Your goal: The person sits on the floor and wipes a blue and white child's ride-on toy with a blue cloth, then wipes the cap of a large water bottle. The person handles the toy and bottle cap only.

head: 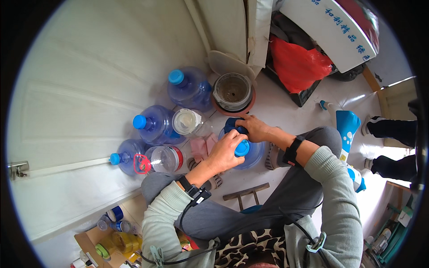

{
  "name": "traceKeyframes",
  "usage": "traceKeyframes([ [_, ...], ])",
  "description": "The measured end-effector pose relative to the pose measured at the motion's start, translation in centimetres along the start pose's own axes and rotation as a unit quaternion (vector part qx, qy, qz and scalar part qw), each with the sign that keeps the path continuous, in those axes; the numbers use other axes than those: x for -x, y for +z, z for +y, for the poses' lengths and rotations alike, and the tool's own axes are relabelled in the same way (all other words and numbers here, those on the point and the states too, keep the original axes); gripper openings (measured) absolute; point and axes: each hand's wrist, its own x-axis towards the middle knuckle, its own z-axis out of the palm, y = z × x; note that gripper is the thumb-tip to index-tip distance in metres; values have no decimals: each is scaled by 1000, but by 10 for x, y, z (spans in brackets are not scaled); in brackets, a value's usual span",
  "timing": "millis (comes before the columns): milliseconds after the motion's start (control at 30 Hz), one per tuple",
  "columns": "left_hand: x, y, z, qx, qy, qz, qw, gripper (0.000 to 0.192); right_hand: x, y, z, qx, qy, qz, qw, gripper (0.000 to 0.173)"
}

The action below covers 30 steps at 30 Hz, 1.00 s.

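Note:
Between my feet stands a blue plastic water jug (252, 160) with a light blue cap (242, 148). My left hand (226, 151) grips it by the neck, just beside the cap. On its far side, a dark blue cloth (231, 124) is bunched under my right hand (253, 128), against the jug. My fingers hide part of the cloth and the jug's shoulder. Left of the jug, a folded pink cloth (202, 147) lies near my shoe. A clear plastic jar with a whitish lid (186, 122) is just beyond that cloth.
Along the door (77, 110) stand capped blue jugs (157, 125) and a clear red-handled bottle (164, 159). Ahead is a grey pot (233, 90) in a reddish saucer. A red bag (298, 63) lies back right. A person's legs (392, 132) are at right.

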Motion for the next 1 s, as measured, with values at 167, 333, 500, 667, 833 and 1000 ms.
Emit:
traceKeyframes([
  [167,-1,-5,5,-3,0,-28,1000,52,-8,-1,2,-32,135,27,990,49],
  [333,-1,-6,8,10,-9,-36,999,51,-10,-15,3,43,281,-31,958,44],
  [500,0,-3,5,-6,-30,-24,999,52,14,-27,-4,67,94,-157,981,42],
  [667,-2,-5,4,-1,-22,-21,1000,52,11,-29,-5,88,117,-154,977,42],
  [833,-2,-8,3,4,-15,-34,999,51,-1,-30,0,83,265,-61,959,40],
  [1000,0,-7,0,5,-10,-41,999,52,1,-25,-3,-4,44,-32,999,44],
])
